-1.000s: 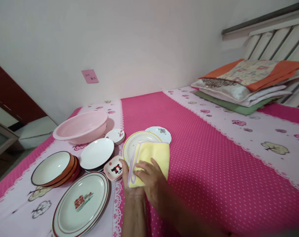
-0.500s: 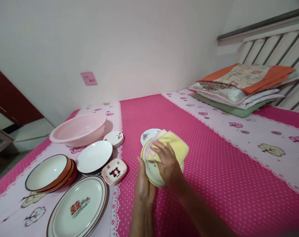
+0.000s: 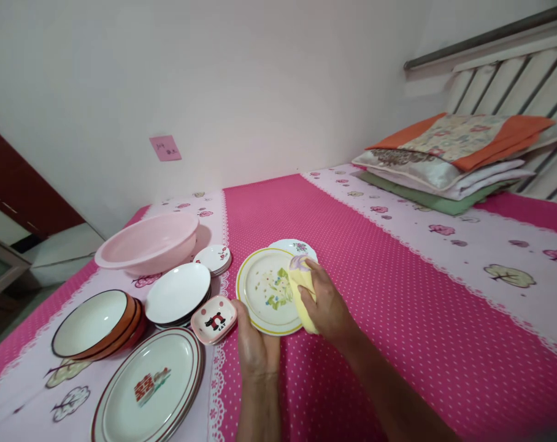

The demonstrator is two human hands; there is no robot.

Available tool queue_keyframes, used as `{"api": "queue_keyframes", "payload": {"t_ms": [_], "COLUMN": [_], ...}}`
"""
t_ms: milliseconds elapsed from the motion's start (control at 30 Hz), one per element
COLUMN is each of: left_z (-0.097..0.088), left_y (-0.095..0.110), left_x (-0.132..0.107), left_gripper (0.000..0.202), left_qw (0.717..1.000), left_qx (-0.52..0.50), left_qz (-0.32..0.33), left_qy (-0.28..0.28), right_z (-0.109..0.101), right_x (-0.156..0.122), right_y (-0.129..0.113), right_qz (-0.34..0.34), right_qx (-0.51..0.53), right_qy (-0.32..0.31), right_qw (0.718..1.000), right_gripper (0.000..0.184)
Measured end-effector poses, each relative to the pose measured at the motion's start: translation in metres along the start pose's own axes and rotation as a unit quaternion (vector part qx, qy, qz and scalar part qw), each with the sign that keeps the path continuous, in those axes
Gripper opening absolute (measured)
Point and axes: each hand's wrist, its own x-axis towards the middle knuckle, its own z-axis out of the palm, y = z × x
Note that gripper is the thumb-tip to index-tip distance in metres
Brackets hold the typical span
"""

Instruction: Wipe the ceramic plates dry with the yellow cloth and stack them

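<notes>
A plate (image 3: pixel 260 294) with a yellow rim and a green flower print is tilted towards me, held from below at its near left edge by my left hand (image 3: pixel 255 344). My right hand (image 3: pixel 322 301) grips a yellow cloth (image 3: pixel 302 288) with a lilac edge, pressed around the plate's right rim. Behind it, a white plate with a flower print (image 3: pixel 299 247) lies partly hidden on the pink cloth. Close to my left wrist is a small square dish (image 3: pixel 214 319) with a cat picture.
Left stand a pink basin (image 3: pixel 149 239), small plates (image 3: pixel 211 256), white plates (image 3: pixel 180 291), orange bowls (image 3: pixel 92 322) and large red-rimmed plates (image 3: pixel 147 387). Folded cushions (image 3: pixel 453 153) lie at the back right by a white headboard (image 3: pixel 513 86). A pink note (image 3: pixel 165 148) is on the wall.
The yellow-rimmed plate has shifted left, uncovering its flower print. My right hand and the cloth have gone from across its face to its right rim, the cloth now bunched up.
</notes>
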Motion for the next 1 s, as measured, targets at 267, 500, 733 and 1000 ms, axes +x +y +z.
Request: {"api": "queue_keyframes", "payload": {"t_ms": [267, 500, 733, 1000], "left_z": [-0.003, -0.014, -0.020, -0.006], "left_y": [-0.006, -0.017, -0.013, -0.016], "left_x": [-0.008, -0.009, -0.003, -0.003], "left_gripper": [0.060, 0.056, 0.044, 0.044], "left_qw": [0.984, 0.955, 0.972, 0.981], "left_qx": [0.078, 0.182, 0.158, 0.066], "left_qz": [-0.103, -0.171, -0.108, -0.169], "left_qy": [-0.120, -0.162, -0.134, -0.068], "right_z": [-0.036, -0.043, -0.027, -0.015], "right_x": [0.017, 0.017, 0.007, 0.004], "right_y": [-0.001, -0.025, -0.056, -0.052], "right_qz": [0.107, -0.038, -0.126, -0.117], "right_qx": [0.110, 0.076, 0.053, 0.028], "right_qy": [0.090, 0.007, -0.147, -0.132], "right_qw": [0.984, 0.996, 0.980, 0.984], "right_gripper": [0.035, 0.034, 0.048, 0.048]}}
